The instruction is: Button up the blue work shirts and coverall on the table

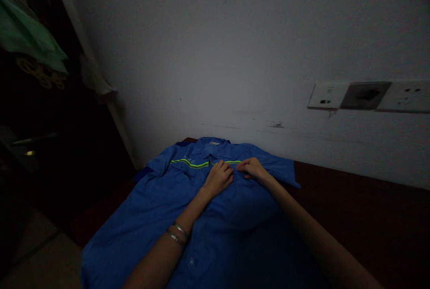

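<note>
A blue short-sleeved work shirt [161,222] lies spread front side up, its collar towards the wall. A yellow-green stripe runs across its chest, with pale lettering above it on the left side. My left hand [220,177] rests on the chest beside the front opening, fingers bent and closed on the cloth. Close to its right, my right hand [252,169] pinches the fabric just by the stripe, thumb and fingers together. The cloth right under the fingertips is hidden. Two bracelets [178,233] circle my left wrist.
The shirt lies on a dark reddish-brown table [352,204] against a pale wall [218,56]. Wall sockets [364,95] sit at the right. On the left stands a dark door with a metal handle [33,139], and green cloth [30,29] hangs there. The room is dim.
</note>
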Demonstrator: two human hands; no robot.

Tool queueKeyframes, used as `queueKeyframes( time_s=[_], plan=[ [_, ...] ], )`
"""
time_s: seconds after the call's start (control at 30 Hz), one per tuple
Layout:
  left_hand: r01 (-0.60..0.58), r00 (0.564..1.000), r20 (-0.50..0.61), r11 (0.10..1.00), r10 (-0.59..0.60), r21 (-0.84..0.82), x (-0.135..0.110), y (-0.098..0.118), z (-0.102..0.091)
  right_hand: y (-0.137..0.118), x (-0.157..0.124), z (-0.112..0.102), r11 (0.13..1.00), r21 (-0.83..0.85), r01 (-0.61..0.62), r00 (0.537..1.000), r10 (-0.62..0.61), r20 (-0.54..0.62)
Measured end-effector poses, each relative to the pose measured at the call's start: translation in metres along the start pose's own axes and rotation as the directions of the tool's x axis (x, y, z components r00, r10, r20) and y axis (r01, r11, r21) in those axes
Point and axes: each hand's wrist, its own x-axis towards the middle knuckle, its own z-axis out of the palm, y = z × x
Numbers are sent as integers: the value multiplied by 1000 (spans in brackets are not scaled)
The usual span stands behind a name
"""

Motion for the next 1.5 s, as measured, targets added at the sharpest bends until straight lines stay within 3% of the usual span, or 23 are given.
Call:
queueKeyframes(
  time_s=[0.23, 0.63, 0.83, 0.97, 1.13, 1.27, 1.37, 1.5],
  plan=[
    [-25, 1000, 20, 997, 24, 68, 0, 0, 5, 1, 1, 1, 1000, -15, 14, 1000, -14, 1],
    [-29, 999, 18, 997, 27, 77, 0, 2, 4, 8, 10, 7, 977, -212, 33, 998, -43, -41],
    [-42, 999, 23, 993, 40, 110, 0, 2, 4, -2, 2, 11, 907, -417, 50, 993, -90, -75],
    [-45, 999, 15, 992, 44, 118, -1, 2, 5, -7, -4, 14, 842, -527, 110, 979, -184, -89],
    [-20, 1000, -10, 998, 20, 58, -1, 1, 5, -7, -6, 16, 777, -596, 204, 947, -312, -82],
    [62, 994, -81, 994, -70, -92, -1, -3, 3, -9, -5, 12, 783, -546, 297, 930, -367, -21],
    [61, 984, -146, 967, -99, -246, 0, -6, 3, -11, -5, 9, 806, -475, 352, 923, -384, 34],
    [65, 964, -214, 921, -158, -383, 1, -8, 7, -14, -7, 6, 819, -432, 379, 911, -411, 20]
  ],
)
